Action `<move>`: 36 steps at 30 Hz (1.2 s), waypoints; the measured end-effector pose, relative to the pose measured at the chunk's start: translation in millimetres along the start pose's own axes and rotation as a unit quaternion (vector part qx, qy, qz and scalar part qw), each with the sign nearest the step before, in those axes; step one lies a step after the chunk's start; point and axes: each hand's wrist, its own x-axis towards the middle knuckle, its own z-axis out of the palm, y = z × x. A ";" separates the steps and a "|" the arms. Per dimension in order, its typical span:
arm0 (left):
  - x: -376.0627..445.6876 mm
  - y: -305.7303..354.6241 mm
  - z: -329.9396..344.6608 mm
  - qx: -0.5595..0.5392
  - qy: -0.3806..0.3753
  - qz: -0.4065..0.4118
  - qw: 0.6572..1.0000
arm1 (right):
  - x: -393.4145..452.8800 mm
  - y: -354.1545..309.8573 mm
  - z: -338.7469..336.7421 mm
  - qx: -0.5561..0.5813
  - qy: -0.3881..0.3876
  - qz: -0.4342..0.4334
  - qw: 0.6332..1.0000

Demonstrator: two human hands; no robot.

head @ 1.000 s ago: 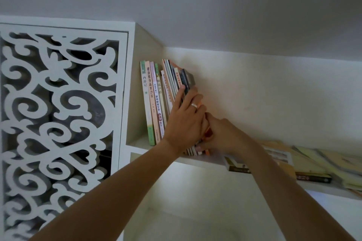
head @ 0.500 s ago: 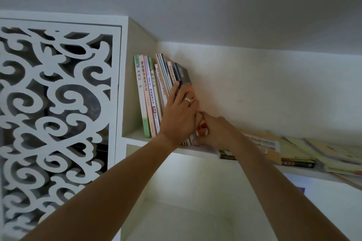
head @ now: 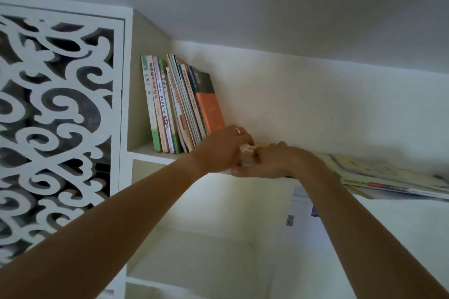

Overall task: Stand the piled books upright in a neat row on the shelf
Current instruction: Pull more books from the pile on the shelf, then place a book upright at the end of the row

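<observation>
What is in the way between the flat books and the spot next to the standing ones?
Nothing visible: the shelf beside the standing row holds only the left hand and right hand; the pile lies farther right.

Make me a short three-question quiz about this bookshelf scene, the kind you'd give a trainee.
1. True or false: the standing books lean toward the shelf's left side wall.
2. Where do the flat-lying books sit relative to the standing row? A) left of it B) right of it C) on the shelf below
3. Which hand wears a ring, the left hand or the right hand?

Key:
1. True. Their tops tilt left.
2. B. They are piled flat on the same shelf, to the right.
3. The left hand. Both hands meet on a small item at the row's foot; what it is cannot be told.
</observation>
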 end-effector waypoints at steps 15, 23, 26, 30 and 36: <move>-3.4 -1.1 -27.4 -0.155 0.180 -0.010 0.971 | -19.0 51.1 0.7 0.262 0.402 -0.045 0.876; 34.1 -28.2 -61.6 -0.323 0.414 -0.251 0.813 | 22.9 -2.3 12.9 0.313 0.321 -0.084 0.890; 43.7 -21.5 -50.7 -0.282 0.392 -0.225 0.846 | 37.0 -33.8 17.3 0.280 0.387 -0.024 0.878; 40.1 -12.5 -27.9 -0.023 0.356 -0.261 0.897 | 46.9 -65.4 14.9 0.210 0.356 0.053 0.909; 10.2 -25.5 -45.8 -0.139 0.337 -0.206 0.908 | 68.3 -80.2 16.5 0.184 0.278 -0.013 0.943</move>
